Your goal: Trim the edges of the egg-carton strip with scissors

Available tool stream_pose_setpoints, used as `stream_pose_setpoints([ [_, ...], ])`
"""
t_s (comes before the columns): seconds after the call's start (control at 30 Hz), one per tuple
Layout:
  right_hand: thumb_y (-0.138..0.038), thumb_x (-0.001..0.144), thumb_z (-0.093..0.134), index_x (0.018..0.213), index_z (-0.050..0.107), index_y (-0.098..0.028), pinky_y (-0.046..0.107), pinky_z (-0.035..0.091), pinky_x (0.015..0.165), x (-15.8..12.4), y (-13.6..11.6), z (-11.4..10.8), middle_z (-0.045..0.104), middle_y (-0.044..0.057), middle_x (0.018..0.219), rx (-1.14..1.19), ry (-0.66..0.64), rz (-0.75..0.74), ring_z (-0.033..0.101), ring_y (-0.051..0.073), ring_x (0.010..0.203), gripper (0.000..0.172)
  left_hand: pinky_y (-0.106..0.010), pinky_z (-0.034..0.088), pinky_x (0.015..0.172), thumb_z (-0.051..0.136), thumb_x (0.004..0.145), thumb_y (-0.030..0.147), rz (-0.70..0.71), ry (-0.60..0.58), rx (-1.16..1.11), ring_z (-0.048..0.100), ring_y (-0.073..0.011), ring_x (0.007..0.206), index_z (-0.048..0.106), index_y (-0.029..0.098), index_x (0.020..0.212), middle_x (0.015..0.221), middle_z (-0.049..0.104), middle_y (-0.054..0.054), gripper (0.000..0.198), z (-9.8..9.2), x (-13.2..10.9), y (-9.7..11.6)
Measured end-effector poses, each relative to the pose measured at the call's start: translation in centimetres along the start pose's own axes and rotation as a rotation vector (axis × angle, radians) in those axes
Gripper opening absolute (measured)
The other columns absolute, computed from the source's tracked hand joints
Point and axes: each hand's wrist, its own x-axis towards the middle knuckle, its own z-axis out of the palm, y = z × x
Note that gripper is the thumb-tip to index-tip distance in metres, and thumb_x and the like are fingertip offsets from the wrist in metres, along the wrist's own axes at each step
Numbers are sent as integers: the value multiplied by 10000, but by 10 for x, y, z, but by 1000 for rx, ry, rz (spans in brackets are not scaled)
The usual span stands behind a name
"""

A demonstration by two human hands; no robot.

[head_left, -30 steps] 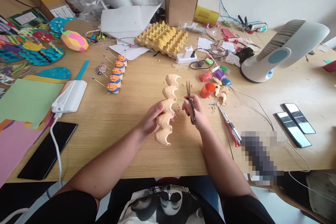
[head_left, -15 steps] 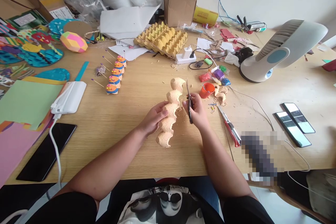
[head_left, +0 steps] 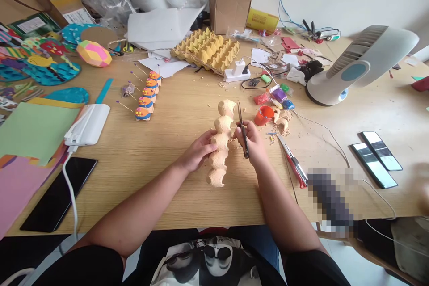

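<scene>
My left hand (head_left: pixel 198 151) grips a strip of peach-coloured egg carton cups (head_left: pixel 219 158) by its left side, thumb on top. The strip is held above the table, running away from me, with a ragged right edge. In my right hand (head_left: pixel 254 145) is a pair of dark scissors (head_left: pixel 244 132), blades pointing away from me, just right of the strip and apart from it. The two blades show a narrow gap. Fine peach scraps lie on the table around the strip. My right fingers are wrapped round the handles.
An orange cup (head_left: pixel 264 116) and carton offcuts (head_left: pixel 282 120) stand right of my right hand, near a red utility knife (head_left: pixel 295 165). Left is a painted caterpillar (head_left: pixel 147 96). Behind are a yellow egg tray (head_left: pixel 208 51), power strip (head_left: pixel 236 73) and white fan (head_left: pixel 355 67).
The near end of the egg carton strip has swung to the right, so it lies straighter. The scissors have turned slightly and their blades look a little farther apart.
</scene>
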Motion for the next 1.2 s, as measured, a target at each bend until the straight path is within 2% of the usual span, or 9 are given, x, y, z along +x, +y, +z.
stream_pose_setpoints([
  [0.13, -734, 826, 814, 1104, 568, -274, 268, 391, 605, -2, -3, 1, 531, -58, 770, 12, -72, 19, 474, 132, 671, 592, -265, 572, 704, 923, 826, 473, -15, -95, 71, 708, -180, 839, 697, 218, 1294, 1025, 738, -45, 579, -3, 0, -3],
  [0.3, -731, 813, 828, 1074, 568, -274, 265, 386, 597, -3, -3, 0, 551, -55, 771, 0, -199, 64, 476, 135, 663, 587, -321, 604, 749, 725, 921, 742, 81, -43, 140, 739, -273, 983, 737, 171, 1250, 1135, 766, -135, 659, -5, 3, -9],
  [0.43, -693, 794, 868, 1060, 573, -261, 255, 343, 583, -3, 0, 0, 538, -72, 736, -15, -382, 99, 441, 125, 633, 587, -276, 565, 777, 834, 898, 604, 170, 125, 132, 711, -241, 1064, 717, 214, 1279, 1212, 761, -88, 558, -4, 6, -9],
  [0.5, -681, 809, 863, 1068, 579, -257, 261, 350, 598, -2, 2, 0, 537, -69, 742, -28, -406, 85, 454, 130, 646, 572, -268, 547, 777, 861, 896, 520, 190, 166, 109, 700, -215, 1034, 713, 241, 1270, 1183, 762, -45, 489, -2, 7, -7],
  [0.6, -711, 806, 847, 1070, 577, -258, 279, 362, 631, -1, 5, 0, 542, -59, 753, -47, -293, 39, 482, 144, 678, 590, -294, 523, 743, 825, 918, 496, 192, 162, 27, 690, -199, 908, 722, 303, 1271, 1070, 761, -4, 415, 1, 5, -1],
  [0.73, -704, 793, 852, 1090, 565, -263, 294, 361, 655, 2, 5, -3, 528, -65, 743, -103, -89, -24, 478, 151, 695, 604, -327, 486, 689, 849, 835, 555, 141, 133, -9, 656, -210, 751, 771, 344, 1236, 939, 743, -27, 460, 4, -1, 7],
  [0.93, -600, 884, 807, 1076, 577, -269, 314, 411, 694, -1, 4, -3, 547, -49, 784, -278, -132, -156, 484, 157, 708, 447, -311, 429, 607, 763, 813, 694, 41, 57, -16, 622, -207, 636, 762, 329, 1249, 756, 686, -44, 569, -8, -2, 12],
  [1.07, -530, 926, 779, 1122, 607, -266, 337, 431, 728, -2, 5, -6, 619, -9, 856, -488, -112, -293, 536, 180, 753, 371, -259, 312, 501, 712, 811, 780, -64, -48, -48, 455, -116, 477, 749, 294, 1165, 656, 597, 0, 603, -22, 1, 15],
  [1.2, -506, 968, 732, 1160, 640, -259, 363, 448, 768, -2, 3, -9, 683, 36, 904, -658, -104, -413, 591, 218, 811, 326, -256, 210, 453, 691, 806, 820, -133, -106, -54, 334, -83, 427, 731, 273, 1116, 648, 555, 7, 630, -31, 4, 17],
])
